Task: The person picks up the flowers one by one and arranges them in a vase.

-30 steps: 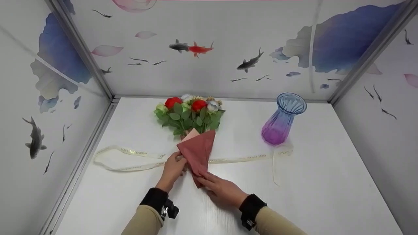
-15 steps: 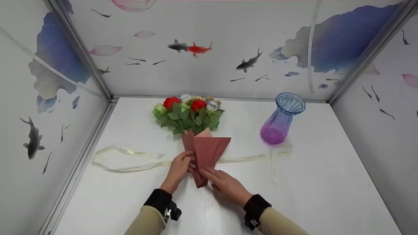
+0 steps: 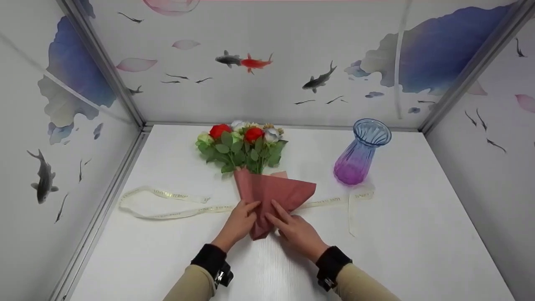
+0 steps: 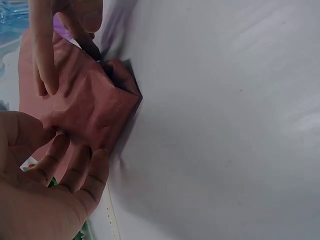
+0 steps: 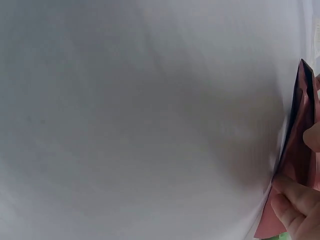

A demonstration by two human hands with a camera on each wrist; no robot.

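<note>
A bouquet of artificial flowers with green leaves lies on the table, its stems inside dark red wrapping paper. The paper narrows to a folded bottom end, and its upper flap spreads to the right. My left hand holds the paper's left edge, fingers bent along it in the left wrist view. The right hand rests on the paper's right side, two fingers straight and spread over the surface. In the right wrist view, other fingertips touch the paper's side edge close to the table.
A cream ribbon with gold lettering runs across the table beneath the paper, looped at the left. A blue-to-purple glass vase stands at the back right near the ribbon's end. White printed wall panels enclose the back and sides.
The paper's upper flap has swung from left to right and now spreads wide. Both hands have shifted right and slightly inward on the wrapping paper. Flowers, ribbon and vase stay put.
</note>
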